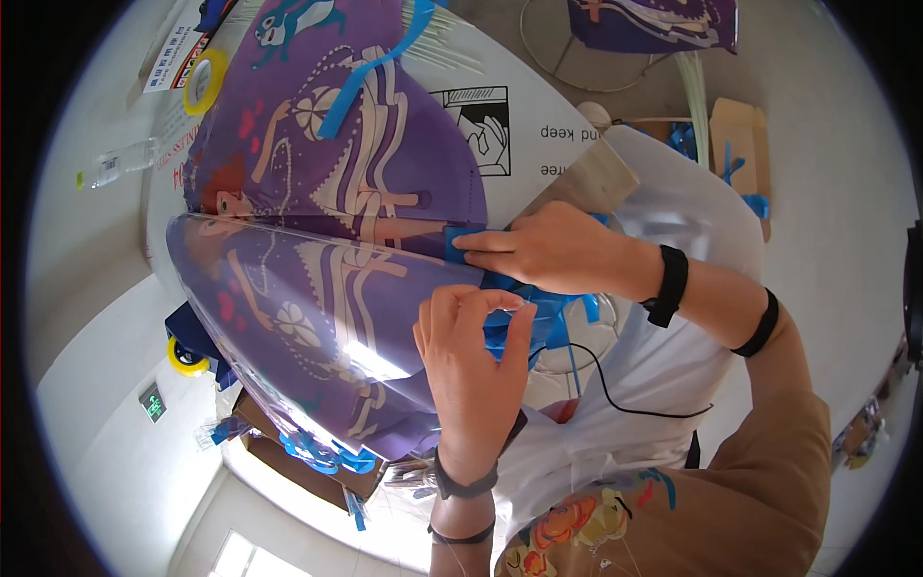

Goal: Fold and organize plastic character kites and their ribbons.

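Note:
A purple printed plastic sheet [399, 144] with cartoon figures lies before me, its glossy near part [317, 317] folded or curved down toward me. My right hand [558, 252] reaches in from the right, two fingers stretched out and resting on a blue strip [452, 242] at the sheet's edge; its thumb is hidden. Closer to me, my left hand [471, 346] is raised, thumb and forefinger pinched together. Whatever is between those tips is too small to make out. Bunched blue strips [524, 322] lie beneath both hands. Another blue strip [351, 91] lies loose across the sheet.
A yellow tape roll [204, 82] and a clear plastic bottle [120, 163] are at the left. White translucent material [654, 375] covers my lap, with a black cord [615, 399] across it. A cardboard box [740, 144] and a wire stool [577, 67] stand beyond the table.

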`<state>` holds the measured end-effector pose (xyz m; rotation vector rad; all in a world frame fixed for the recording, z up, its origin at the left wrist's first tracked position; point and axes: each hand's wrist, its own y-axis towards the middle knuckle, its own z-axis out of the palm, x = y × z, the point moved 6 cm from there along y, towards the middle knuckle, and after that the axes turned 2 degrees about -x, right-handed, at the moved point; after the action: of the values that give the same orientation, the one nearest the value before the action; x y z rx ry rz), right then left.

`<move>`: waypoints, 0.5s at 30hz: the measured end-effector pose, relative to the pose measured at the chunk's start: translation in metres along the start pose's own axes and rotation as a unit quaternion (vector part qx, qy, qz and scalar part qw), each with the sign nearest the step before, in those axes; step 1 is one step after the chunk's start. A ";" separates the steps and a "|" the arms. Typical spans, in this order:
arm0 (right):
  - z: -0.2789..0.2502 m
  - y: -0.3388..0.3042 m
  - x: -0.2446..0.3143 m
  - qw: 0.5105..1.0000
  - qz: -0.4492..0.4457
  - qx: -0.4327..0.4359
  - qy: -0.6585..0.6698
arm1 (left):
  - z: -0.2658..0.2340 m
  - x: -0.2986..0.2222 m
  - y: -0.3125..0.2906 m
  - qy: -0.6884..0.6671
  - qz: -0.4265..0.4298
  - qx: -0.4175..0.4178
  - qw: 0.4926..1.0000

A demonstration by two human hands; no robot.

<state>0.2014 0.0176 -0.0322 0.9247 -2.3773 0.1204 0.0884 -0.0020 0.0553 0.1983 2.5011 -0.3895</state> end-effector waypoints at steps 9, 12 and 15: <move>0.004 0.000 0.000 1.000 0.001 0.016 0.010 | 0.026 0.014 -0.002 -0.167 -0.137 -0.008 0.976; 0.003 0.002 0.001 1.000 0.000 0.009 0.003 | 0.035 0.018 -0.002 -0.164 -0.154 -0.024 0.974; 0.004 0.001 -0.002 1.000 0.005 0.011 0.025 | 0.037 0.018 0.000 -0.143 -0.167 -0.033 0.975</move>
<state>0.2005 0.0184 -0.0365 0.9091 -2.3385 0.1719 0.0933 -0.0129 0.0163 -0.2903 2.2544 -0.4347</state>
